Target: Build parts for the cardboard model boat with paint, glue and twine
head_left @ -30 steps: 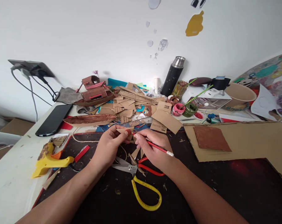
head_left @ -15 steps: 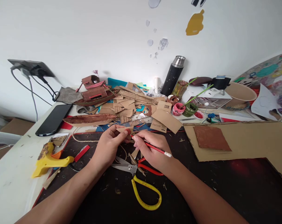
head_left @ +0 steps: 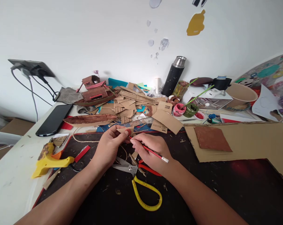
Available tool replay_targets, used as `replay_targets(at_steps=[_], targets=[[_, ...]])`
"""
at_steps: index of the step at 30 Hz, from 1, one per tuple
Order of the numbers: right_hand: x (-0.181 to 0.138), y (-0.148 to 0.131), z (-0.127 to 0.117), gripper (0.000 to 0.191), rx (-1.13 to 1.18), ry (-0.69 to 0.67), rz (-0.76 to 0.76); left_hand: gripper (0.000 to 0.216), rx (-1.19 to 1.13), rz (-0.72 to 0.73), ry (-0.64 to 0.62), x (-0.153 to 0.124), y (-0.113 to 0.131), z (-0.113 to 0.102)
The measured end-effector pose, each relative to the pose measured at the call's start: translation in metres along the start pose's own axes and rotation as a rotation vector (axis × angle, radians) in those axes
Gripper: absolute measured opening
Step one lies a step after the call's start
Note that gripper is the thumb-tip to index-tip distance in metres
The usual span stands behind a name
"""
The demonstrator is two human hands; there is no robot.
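Between the thumb and fingers of my left hand [head_left: 111,142] is a small piece of cardboard [head_left: 122,130], with a small round reddish spot or disc by the thumb tip. My right hand [head_left: 153,150] is closed around a red pencil [head_left: 153,151], its white eraser end pointing back toward me. The pencil's tip is at the cardboard's near edge, partly hidden by my fingers. Below both hands lie scissors [head_left: 132,169] with one yellow and one red handle, blades spread, on a dark mat [head_left: 104,200]. Small cardboard scraps lie beside the blades.
On the left are a yellow glue gun [head_left: 50,161], a red utility knife [head_left: 82,153] and a black phone [head_left: 54,120]. Behind are a brown boat hull [head_left: 90,119], piled cardboard scraps [head_left: 136,98], paint jars [head_left: 179,109] and a black flask [head_left: 173,78]. A large cardboard sheet [head_left: 254,137] lies right.
My right hand and the pencil have shifted slightly left, with the eraser end lower and closer to me. My left hand and the cardboard piece have stayed nearly still.
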State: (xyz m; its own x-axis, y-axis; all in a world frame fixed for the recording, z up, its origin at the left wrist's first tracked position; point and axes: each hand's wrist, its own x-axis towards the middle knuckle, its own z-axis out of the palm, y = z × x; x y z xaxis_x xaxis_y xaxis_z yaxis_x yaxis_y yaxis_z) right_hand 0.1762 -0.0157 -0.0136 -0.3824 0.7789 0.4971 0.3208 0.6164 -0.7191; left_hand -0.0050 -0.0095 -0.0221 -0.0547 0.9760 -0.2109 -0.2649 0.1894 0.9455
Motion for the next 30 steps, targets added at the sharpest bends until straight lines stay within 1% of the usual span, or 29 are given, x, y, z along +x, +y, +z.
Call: replay_targets(at_steps=[5, 12, 15, 24, 30], targets=[[-0.0007, 0.0017, 0.0018, 0.017, -0.008, 0.001, -0.069, 0.038, -0.018, -0.001, -0.016, 0.0005, -0.0012, 0.0005], [-0.0012, 0.0029, 0.0042, 0.017, -0.043, -0.008, -0.085, 0.042, 0.009, -0.016, 0.014, -0.0003, -0.0004, 0.0019], [-0.0008, 0.0033, 0.0036, 0.016, -0.043, -0.004, -0.103, 0.041, -0.005, -0.008, 0.002, 0.0002, -0.0004, 0.0009], [0.0006, 0.0013, -0.0015, 0.017, -0.042, 0.027, -0.070, 0.042, -0.036, -0.005, 0.009, 0.0003, 0.0013, 0.0004], [0.0008, 0.0011, -0.0042, 0.019, -0.030, 0.015, 0.006, 0.041, -0.059, 0.000, 0.010, 0.0005, 0.0010, -0.0004]])
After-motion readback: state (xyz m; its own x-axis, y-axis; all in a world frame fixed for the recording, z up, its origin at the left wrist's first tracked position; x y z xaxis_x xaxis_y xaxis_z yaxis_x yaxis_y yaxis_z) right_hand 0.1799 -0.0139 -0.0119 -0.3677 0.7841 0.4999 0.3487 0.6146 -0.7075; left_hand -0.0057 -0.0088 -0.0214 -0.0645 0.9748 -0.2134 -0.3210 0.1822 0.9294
